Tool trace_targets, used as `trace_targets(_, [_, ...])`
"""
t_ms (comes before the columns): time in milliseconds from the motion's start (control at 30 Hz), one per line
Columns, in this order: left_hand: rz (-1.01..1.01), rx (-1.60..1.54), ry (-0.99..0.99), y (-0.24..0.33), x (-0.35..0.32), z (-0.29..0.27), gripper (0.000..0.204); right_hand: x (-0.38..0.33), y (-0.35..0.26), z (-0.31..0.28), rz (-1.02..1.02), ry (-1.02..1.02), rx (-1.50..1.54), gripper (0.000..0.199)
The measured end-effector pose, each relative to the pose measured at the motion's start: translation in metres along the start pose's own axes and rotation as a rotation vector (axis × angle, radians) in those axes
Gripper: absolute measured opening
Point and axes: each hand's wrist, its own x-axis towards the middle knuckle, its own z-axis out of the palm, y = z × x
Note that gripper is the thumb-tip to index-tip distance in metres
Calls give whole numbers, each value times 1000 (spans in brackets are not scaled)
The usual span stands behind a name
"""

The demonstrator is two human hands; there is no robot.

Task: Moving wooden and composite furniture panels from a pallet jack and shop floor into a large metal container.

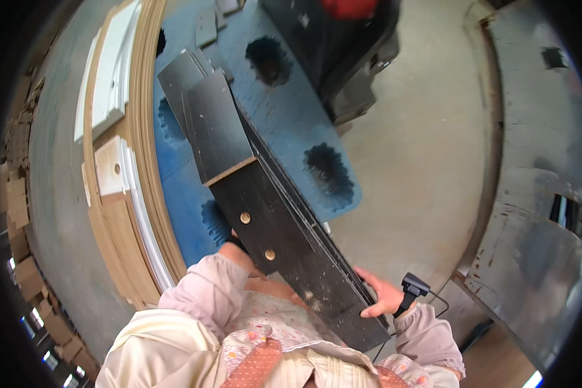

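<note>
A stack of long black boards (291, 252) slants from the upper left down to my body, over a blue plastic surface. Two small round gold-coloured spots show on the top board's face. Across the far part lies a shorter dark board (218, 123) with a bare wood-coloured end. My right hand (383, 296) is closed round the right edge near the close end, thumb on top. My left hand (239, 257) holds the stack from its left side; its fingers are hidden under the boards.
The blue surface (304, 123) has dark scalloped holes. To the left stand stacked wooden and white panels (113, 84). Black equipment with a red part (343, 45) sits at the far side. A metal-topped table (537, 161) runs along the right. Brown cartons (29, 278) line the far left.
</note>
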Motion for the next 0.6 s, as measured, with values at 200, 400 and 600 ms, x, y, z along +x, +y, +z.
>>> trace_targets(200, [-55, -12, -300, -15, -59, 146, 30, -149, -66, 69, -111, 48, 175, 103])
trace_targets(400, [-128, 239, -431, -76, -133, 275, 34, -306, -102, 100, -268, 105, 402, 103])
trace_targets(600, [-226, 242, -560, -159, -176, 401, 49, -443, -113, 80, -307, 187, 443, 101])
